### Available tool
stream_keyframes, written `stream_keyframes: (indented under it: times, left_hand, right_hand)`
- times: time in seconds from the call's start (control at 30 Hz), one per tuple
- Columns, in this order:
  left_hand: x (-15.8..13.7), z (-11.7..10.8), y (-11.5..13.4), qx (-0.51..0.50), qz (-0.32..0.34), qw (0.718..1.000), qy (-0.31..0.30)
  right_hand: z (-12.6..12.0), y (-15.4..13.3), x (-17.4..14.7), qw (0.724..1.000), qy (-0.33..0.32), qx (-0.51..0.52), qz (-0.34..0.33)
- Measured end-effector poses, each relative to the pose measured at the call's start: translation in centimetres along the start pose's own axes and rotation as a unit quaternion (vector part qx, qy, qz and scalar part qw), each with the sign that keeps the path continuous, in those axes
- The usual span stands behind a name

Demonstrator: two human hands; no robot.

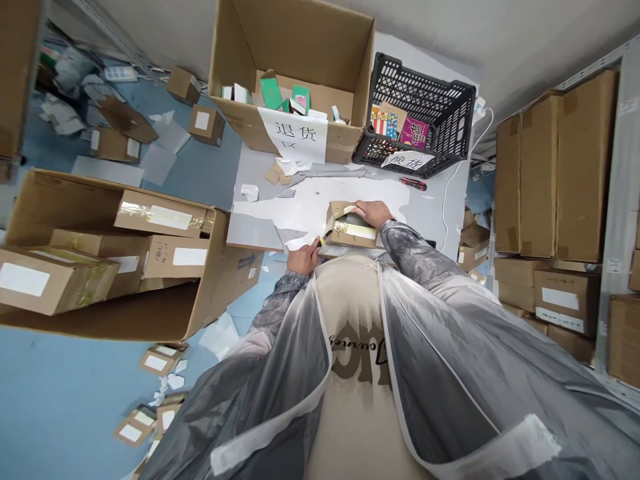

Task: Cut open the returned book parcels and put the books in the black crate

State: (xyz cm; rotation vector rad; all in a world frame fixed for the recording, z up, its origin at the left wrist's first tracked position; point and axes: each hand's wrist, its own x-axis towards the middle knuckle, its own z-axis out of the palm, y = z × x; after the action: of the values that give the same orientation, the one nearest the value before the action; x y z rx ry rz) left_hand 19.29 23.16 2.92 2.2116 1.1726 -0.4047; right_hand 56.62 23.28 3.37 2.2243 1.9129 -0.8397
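A small cardboard box (pixel 339 235) with yellowish tape and a white label lies at the near edge of the white table, close against my body. My left hand (pixel 301 259) is closed around a utility knife (pixel 323 240) with yellow and dark parts, its front end at the box's left side. On the box's far right edge, my right hand (pixel 374 213) grips the cardboard with bent fingers near a lifted, taped flap. Part of the box's right side is hidden by that hand and sleeve.
A large open carton (pixel 295 137) and a black plastic crate (pixel 415 150) with books stand at the table's back. Near the crate lies a red-and-black cutter (pixel 413 183). Left is a big carton (pixel 207 287) of parcels; right are stacked boxes (pixel 583 167). Paper scraps (pixel 250 193) litter the table.
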Motion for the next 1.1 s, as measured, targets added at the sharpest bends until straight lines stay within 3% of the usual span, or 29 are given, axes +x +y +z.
stream_keyframes:
  times: [0.17, 0.33, 0.43, 0.53, 0.77, 1.1]
  left_hand:
    - [-0.6, 0.0, 0.0, 0.007, -0.011, 1.000, -0.021]
    - [-1.0, -0.5, 0.6, -0.012, -0.037, 0.999, -0.012]
    - [-0.4, -1.4, 0.4, -0.044, -0.073, 0.996, 0.012]
    - [1.0, -2.4, 0.3, -0.101, -0.122, 0.986, 0.055]
    - [5.1, -3.4, 2.9, -0.132, -0.127, 0.982, 0.044]
    - [4.7, -1.2, 4.3, -0.181, -0.163, 0.968, 0.063]
  right_hand:
    - [0.0, 0.9, -1.2, 0.994, -0.049, -0.040, -0.089]
    - [3.0, -3.1, -1.8, 0.986, 0.008, -0.070, -0.151]
    - [4.4, -5.5, -1.0, 0.986, 0.025, -0.069, -0.150]
    - [5.0, -6.1, 0.1, 0.988, 0.020, -0.085, -0.131]
    - [3.1, -5.7, 1.1, 0.969, -0.025, -0.186, -0.163]
    - [-0.1, -6.9, 0.9, 0.958, -0.093, -0.224, -0.155]
